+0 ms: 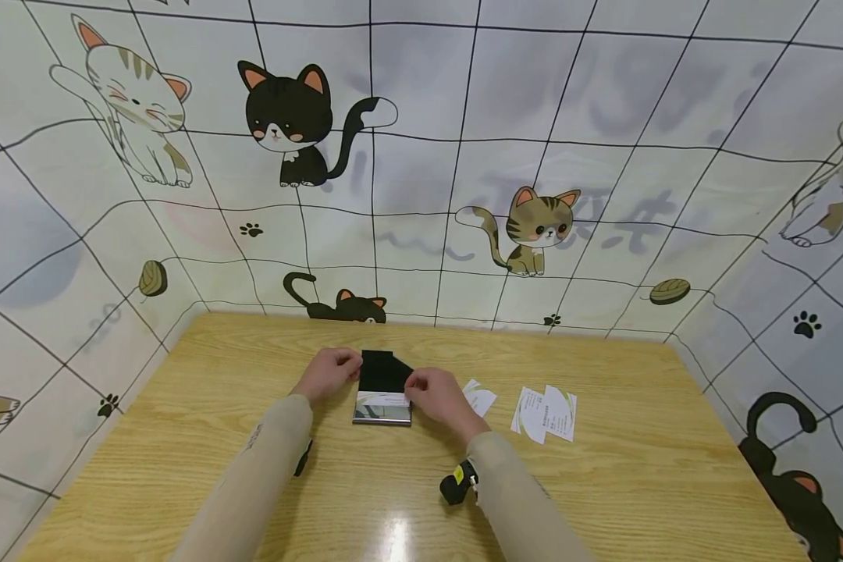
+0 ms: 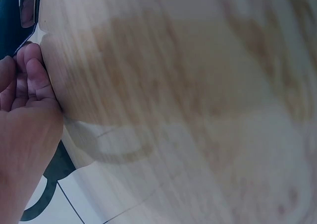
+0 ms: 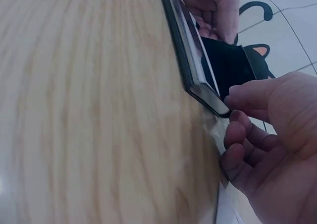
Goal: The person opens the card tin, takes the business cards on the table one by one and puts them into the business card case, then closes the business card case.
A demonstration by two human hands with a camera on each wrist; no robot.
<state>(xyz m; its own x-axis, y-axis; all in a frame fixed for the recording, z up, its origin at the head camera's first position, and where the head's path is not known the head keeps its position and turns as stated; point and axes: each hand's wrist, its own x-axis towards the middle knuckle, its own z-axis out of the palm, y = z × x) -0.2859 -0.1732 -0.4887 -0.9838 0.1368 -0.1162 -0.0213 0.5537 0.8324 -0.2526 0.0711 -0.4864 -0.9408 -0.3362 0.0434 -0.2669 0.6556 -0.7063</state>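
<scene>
A business card case [image 1: 382, 414] lies opened on the table, its shiny metal part toward me and its black flap [image 1: 378, 371] laid out on the far side. A white card strip shows between the two. My left hand [image 1: 329, 376] pinches the flap's left edge; in the left wrist view the thumb and fingers [image 2: 37, 78] meet at the dark edge. My right hand [image 1: 441, 400] pinches the case's right edge near the fold, with the thumb [image 3: 247, 95] above it. The case's thick side [image 3: 195, 60] shows in the right wrist view.
Right of the right hand lie several white printed cards [image 1: 560, 414], one partly behind that hand [image 1: 479, 396]. The wooden table [image 1: 625, 484] meets a cat-patterned cloth [image 1: 421, 179] at the back and sides. A black wrist device [image 1: 458, 482] hangs at the right sleeve.
</scene>
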